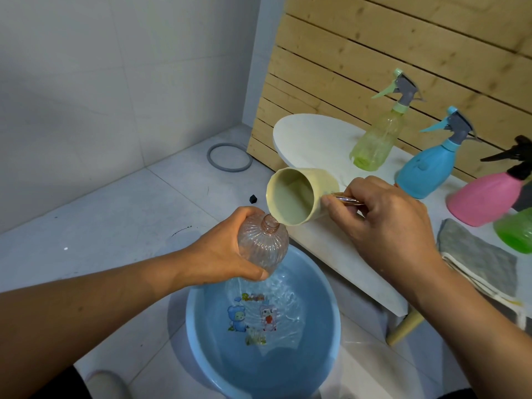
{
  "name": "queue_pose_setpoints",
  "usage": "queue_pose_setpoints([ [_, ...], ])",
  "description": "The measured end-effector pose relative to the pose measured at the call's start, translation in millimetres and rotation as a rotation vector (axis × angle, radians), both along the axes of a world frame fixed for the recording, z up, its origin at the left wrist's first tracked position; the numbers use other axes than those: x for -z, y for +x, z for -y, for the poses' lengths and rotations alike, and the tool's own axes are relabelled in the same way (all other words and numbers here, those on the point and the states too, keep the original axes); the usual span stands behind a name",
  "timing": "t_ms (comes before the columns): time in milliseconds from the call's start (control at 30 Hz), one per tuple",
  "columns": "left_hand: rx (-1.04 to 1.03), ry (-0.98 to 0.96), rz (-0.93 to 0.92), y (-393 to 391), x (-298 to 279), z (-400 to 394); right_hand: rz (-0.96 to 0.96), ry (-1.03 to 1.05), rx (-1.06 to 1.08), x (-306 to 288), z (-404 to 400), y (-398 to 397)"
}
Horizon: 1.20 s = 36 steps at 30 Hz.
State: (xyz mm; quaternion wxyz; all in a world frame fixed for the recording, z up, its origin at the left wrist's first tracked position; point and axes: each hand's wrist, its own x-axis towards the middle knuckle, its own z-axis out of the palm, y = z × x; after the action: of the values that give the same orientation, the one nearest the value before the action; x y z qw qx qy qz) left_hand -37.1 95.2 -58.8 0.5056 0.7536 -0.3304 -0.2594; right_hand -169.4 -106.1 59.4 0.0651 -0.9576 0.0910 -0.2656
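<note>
Filling the clear, ribbed plastic bottle (263, 243) is the work we have in hand, and we judge it to be midway at best. Our left hand (221, 254) wraps its fingers and thumb around the bottle's belly and holds it tilted, open neck up, over the round blue plastic basin (195, 326) of water on the floor. Our right hand (388, 223) pinches the shiny metal handle of the pale yellow plastic cup (296, 197), which lies tipped almost onto its side, its lip touching the bottle's neck. Inside the cup we see little or no water, so this cupful looks nearly spent; how much has gathered in the bottle we cannot tell through its ribbed wall. What is left, as we read it: dip the cup into the basin for more, pour again until the bottle is full, then close it. On the white oval table (313, 139) beside us stand a translucent yellow-green spray bottle (374, 142), a light blue spray bottle (426, 171) and a pink spray bottle (486, 197), trigger heads already on, with a grey cloth (475, 251) near them
</note>
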Motion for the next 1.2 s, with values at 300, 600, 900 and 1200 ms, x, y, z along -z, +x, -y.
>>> queue_pose_setpoints([
  [300,0.000,0.004,0.001,0.3,0.7,0.6,-0.012,-0.049,0.004,1.2,1.8,-0.5],
  [600,0.000,0.004,0.002,-0.3,-0.1,-0.1,-0.004,-0.084,-0.004,0.1,-1.2,-1.1],
  [900,-0.004,0.013,0.012,-0.9,-0.1,0.1,-0.001,-0.109,-0.002,-0.2,-1.4,-1.0],
  [1200,-0.006,0.000,0.001,-0.6,1.2,0.4,0.013,-0.150,-0.004,-0.9,-3.0,-1.6],
])
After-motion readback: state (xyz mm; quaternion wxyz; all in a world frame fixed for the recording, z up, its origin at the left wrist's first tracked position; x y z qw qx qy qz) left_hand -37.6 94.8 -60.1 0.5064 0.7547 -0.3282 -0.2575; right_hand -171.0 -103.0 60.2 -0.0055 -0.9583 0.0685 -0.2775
